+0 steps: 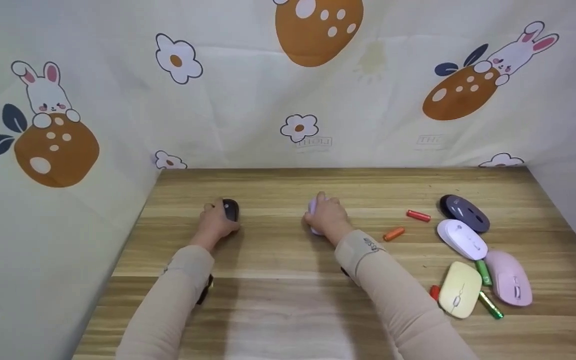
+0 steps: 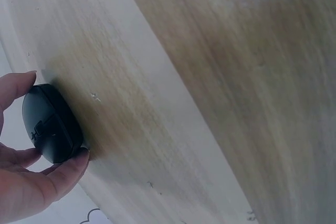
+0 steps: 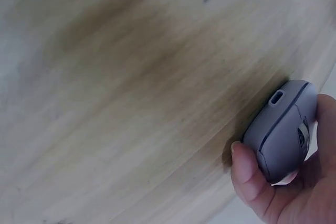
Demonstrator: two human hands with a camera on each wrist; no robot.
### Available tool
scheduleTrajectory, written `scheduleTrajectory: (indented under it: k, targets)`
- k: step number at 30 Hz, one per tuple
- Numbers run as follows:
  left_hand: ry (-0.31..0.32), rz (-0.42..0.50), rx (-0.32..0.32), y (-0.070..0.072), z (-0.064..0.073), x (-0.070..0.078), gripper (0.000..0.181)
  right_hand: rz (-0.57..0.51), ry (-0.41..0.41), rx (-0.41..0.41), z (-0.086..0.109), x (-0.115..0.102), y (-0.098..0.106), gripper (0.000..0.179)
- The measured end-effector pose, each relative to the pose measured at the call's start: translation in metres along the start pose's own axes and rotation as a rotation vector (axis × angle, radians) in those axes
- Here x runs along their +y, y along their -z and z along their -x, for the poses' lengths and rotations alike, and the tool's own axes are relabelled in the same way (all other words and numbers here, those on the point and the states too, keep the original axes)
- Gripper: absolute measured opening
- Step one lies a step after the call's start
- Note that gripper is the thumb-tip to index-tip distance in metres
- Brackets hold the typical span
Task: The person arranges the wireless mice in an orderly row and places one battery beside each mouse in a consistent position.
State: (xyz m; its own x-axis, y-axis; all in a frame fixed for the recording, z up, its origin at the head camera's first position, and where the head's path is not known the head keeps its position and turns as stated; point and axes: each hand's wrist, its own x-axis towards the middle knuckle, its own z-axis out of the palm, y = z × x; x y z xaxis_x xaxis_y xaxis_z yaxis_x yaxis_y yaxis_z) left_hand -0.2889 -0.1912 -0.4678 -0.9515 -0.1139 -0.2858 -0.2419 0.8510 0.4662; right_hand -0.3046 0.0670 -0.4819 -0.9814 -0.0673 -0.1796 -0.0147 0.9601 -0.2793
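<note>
On the left part of the wooden table, my left hand (image 1: 215,223) grips a black computer mouse (image 1: 231,210). The left wrist view shows thumb and fingers around the edges of this black mouse (image 2: 52,124), which sits close over the wood. Nearer the middle, my right hand (image 1: 329,216) holds a light purple computer mouse (image 1: 313,206) from above, and the palm hides much of it. In the right wrist view the thumb presses one end of the purple mouse (image 3: 283,129), with its scroll wheel and a side button showing.
To the right lie a dark grey mouse (image 1: 464,213), a white mouse (image 1: 463,239), a pink mouse (image 1: 509,280) and a yellow mouse (image 1: 460,290). Around them are batteries, among them a red battery (image 1: 418,216), an orange battery (image 1: 394,234) and a green battery (image 1: 491,305). Patterned cloth (image 1: 238,100) hangs behind.
</note>
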Motion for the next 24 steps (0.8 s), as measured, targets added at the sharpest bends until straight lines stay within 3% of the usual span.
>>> scheduleTrajectory:
  k: [7,12,18,24]
  targets:
    - [-0.018,0.001,-0.006,0.001,-0.001,0.001,0.086,-0.071,-0.071,-0.028,0.002,0.001,0.011,0.085]
    - [-0.042,-0.008,-0.016,0.003,-0.004,0.0,0.088,-0.074,-0.098,-0.036,0.004,0.017,0.048,0.085]
    - [-0.047,-0.011,0.0,0.003,-0.005,-0.006,0.086,-0.094,0.008,-0.091,0.018,0.078,0.1,0.086]
    - [-0.064,-0.002,-0.011,0.001,-0.005,-0.008,0.085,-0.092,0.035,-0.054,0.05,0.145,0.113,0.084]
